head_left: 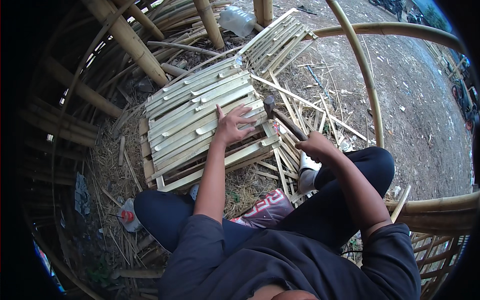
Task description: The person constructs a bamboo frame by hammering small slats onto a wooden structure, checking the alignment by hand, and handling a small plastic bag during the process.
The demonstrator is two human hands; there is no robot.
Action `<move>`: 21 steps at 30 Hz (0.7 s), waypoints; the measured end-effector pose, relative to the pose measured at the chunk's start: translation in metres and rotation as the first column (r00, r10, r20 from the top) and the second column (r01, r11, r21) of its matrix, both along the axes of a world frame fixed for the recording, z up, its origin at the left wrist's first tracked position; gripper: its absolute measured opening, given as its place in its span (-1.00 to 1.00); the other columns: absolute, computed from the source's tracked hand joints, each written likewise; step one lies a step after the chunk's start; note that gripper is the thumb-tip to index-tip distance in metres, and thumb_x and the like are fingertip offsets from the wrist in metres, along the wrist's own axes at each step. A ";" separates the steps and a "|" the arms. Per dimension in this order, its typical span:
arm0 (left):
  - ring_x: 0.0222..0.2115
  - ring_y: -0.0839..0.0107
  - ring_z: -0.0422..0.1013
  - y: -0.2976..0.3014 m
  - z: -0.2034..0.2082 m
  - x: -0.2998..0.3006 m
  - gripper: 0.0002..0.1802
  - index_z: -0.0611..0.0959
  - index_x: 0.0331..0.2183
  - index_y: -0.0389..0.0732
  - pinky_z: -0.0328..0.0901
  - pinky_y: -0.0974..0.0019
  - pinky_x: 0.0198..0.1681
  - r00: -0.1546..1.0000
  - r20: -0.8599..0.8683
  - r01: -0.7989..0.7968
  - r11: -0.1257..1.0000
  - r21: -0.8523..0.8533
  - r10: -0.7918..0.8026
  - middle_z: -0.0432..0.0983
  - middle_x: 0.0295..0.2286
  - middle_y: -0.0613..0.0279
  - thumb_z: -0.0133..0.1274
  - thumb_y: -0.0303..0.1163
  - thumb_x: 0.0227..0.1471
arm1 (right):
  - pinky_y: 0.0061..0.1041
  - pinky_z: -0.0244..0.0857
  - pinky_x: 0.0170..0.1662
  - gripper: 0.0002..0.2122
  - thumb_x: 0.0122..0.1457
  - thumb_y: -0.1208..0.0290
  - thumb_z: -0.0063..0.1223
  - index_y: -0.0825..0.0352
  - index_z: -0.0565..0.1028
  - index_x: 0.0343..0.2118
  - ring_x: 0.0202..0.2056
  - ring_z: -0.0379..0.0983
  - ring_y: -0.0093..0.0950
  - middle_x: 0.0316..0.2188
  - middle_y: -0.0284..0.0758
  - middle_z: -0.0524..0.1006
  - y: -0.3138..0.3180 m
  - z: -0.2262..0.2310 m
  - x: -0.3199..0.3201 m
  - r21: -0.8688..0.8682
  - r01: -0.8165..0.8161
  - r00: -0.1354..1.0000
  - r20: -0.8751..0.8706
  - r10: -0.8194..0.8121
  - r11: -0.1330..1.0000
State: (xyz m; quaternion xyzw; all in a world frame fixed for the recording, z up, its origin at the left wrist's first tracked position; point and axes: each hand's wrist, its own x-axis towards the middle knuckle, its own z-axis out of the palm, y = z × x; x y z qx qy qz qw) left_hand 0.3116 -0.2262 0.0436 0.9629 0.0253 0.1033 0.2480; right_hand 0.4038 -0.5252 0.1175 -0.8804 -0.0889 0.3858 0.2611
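In front of my knees lies a slatted bamboo panel [192,112], its pale strips running side by side over a wooden frame. My left hand [233,125] rests on the strips near the panel's right side, fingers spread. My right hand [316,147] is wrapped round the wooden handle of a hammer [290,123]. The hammer's dark metal head is raised at the panel's right edge, close to the strip ends. Whether it touches them I cannot tell. A gap between strips shows just below my left hand.
Another slatted bamboo piece [277,42] lies beyond the panel. Loose bamboo strips [300,112] are scattered to its right. A clear plastic jug [237,21] stands at the back. Bamboo poles [131,42] rise at the left, and a curved pole [364,70] arches on the right.
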 end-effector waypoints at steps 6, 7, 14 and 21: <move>0.34 0.32 0.14 -0.001 -0.006 0.001 -0.75 0.80 -0.22 0.33 -0.69 -0.43 0.37 1.000 0.018 0.023 1.000 -0.011 -0.023 0.47 0.17 0.47 0.36 -0.12 -0.03 | -0.41 0.20 -0.67 -0.64 0.14 0.20 0.24 0.47 0.50 -0.55 -0.72 0.35 -0.48 -0.70 -0.32 0.43 -0.001 -0.004 -0.003 0.023 0.023 0.999 0.026 -0.023 0.999; 0.35 0.32 0.13 0.001 -0.009 0.002 -0.76 0.80 -0.22 0.33 -0.69 -0.43 0.37 0.998 0.040 0.053 0.999 0.006 -0.053 0.47 0.17 0.46 0.35 -0.13 -0.01 | -0.41 0.20 -0.67 -0.64 0.14 0.20 0.24 0.47 0.50 -0.55 -0.72 0.35 -0.48 -0.70 -0.32 0.43 -0.001 -0.004 -0.004 0.024 0.020 0.999 0.027 -0.020 1.000; 0.36 0.33 0.11 -0.003 -0.012 0.008 -0.79 0.80 -0.21 0.30 -0.67 -0.43 0.37 0.997 0.041 0.073 0.997 -0.023 -0.072 0.45 0.19 0.41 0.30 -0.13 0.05 | -0.36 0.25 -0.63 -0.60 0.15 0.17 0.19 0.51 0.50 -0.53 -0.67 0.40 -0.48 -0.65 -0.27 0.47 0.000 -0.003 -0.006 0.133 0.064 0.995 0.064 -0.073 0.989; 0.35 0.35 0.13 -0.002 -0.010 0.008 -0.80 0.80 -0.24 0.30 -0.59 -0.39 0.40 0.999 0.012 0.033 0.999 -0.003 -0.033 0.45 0.19 0.45 0.31 -0.05 0.03 | -0.21 0.46 -0.19 -0.51 0.06 0.18 0.15 0.70 0.56 -0.29 -0.32 0.64 -0.11 -0.40 0.13 0.61 0.005 -0.015 -0.008 0.066 -0.074 0.986 0.156 0.063 0.995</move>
